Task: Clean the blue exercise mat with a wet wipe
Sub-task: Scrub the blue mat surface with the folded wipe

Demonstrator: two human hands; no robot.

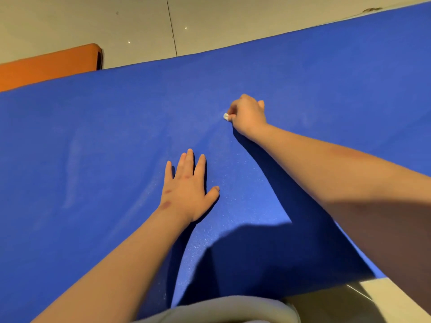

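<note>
The blue exercise mat [93, 148] is lying flat on the floor [140, 24] and filling most of the view. It is stretching from the near edge by the person out to the far edge by the tiles.

A small white wet wipe [225, 116] is sitting on the mat, out past the middle. Only a little bit of it is poking out, because the right hand [248, 115] is curling its fingers around it and pressing it down on the blue top. The right arm is reaching far out to get there.

The left hand [189, 190] is lying flat on the mat, nearer to the person, with its fingers straight and spread. It is holding nothing. It looks like it is propping the person up and keeping the mat from sliding.

So the wiping step looks like it is going on right now. Some pale streaks are showing on the left part of the mat, but it is hard to tell if they are wet marks or dust.

Next, the right hand probably needs to be rubbing the wipe across more of the mat while pushing down. The wipe is bunched up very small, so each rub is only covering a thin strip.

An orange mat [46, 66] is lying past the far left corner.
</note>
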